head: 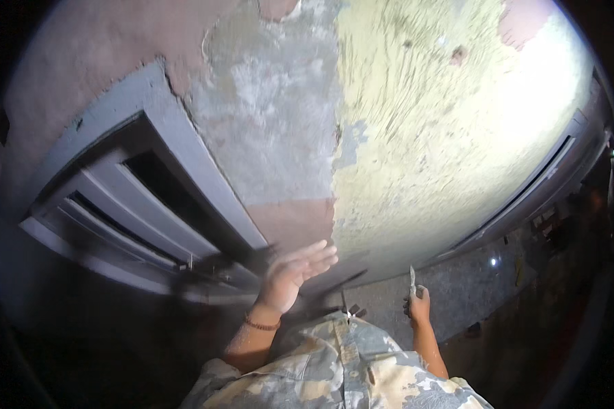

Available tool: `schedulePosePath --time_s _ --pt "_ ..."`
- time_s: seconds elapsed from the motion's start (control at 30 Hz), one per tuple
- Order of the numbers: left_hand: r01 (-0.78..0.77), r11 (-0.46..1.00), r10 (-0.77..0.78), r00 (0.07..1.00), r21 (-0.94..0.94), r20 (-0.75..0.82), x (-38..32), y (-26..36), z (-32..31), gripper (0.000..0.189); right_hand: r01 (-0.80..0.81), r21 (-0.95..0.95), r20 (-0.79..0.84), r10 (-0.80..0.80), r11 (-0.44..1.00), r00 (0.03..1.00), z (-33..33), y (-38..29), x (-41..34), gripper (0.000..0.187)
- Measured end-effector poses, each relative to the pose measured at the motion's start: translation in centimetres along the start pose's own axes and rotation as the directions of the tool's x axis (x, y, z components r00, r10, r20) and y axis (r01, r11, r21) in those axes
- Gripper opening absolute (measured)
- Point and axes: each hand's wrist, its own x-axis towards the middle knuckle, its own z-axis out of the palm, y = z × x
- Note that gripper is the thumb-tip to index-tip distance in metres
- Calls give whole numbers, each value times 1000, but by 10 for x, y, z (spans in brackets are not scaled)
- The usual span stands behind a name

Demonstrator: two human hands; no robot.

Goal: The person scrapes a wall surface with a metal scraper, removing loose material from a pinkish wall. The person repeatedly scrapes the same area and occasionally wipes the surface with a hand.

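Note:
My left hand [294, 276] is raised near the lower part of the wall corner, its fingers apart and nothing in it; whether it touches the wall I cannot tell. A beaded bracelet circles that wrist. Lower right, my right hand [418, 302] grips a small pointed metal tool, perhaps a putty knife [413, 276], its blade pointing away from me. Before me the wall has a grey plaster patch [276, 102] beside a rough pale yellow surface [399, 128] with scored lines. Pink plaster [297, 220] shows below the grey patch.
On the left stands a framed door or window [158, 199] with dark panels. A long ledge or frame [532, 179] curves along the right. Small lights [494, 262] glow at the right, above dark ground with unclear objects.

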Motion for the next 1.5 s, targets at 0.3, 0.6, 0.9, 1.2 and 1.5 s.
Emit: schedulePosePath --time_s 0.3,0.6,0.9,1.2,1.5 --pt "-683 -203 629 458 701 628 62 153 114 41 985 -161 -130 -991 64 44 -9 -352 -161 66" --pt "-393 -840 385 56 375 921 151 224 186 44 892 -409 -223 -927 -194 -303 14 -446 -184 57" --pt "-166 -897 410 36 410 911 169 235 206 29 881 -454 -220 -942 -132 -254 3 -473 -195 43" --pt "-97 -926 370 -56 364 927 164 252 224 27 880 -408 -171 -926 -243 -335 -11 -496 -197 42" --pt "-148 -868 469 74 475 880 166 257 202 37 945 -212 -153 -946 -250 -285 -2 -508 -164 42"
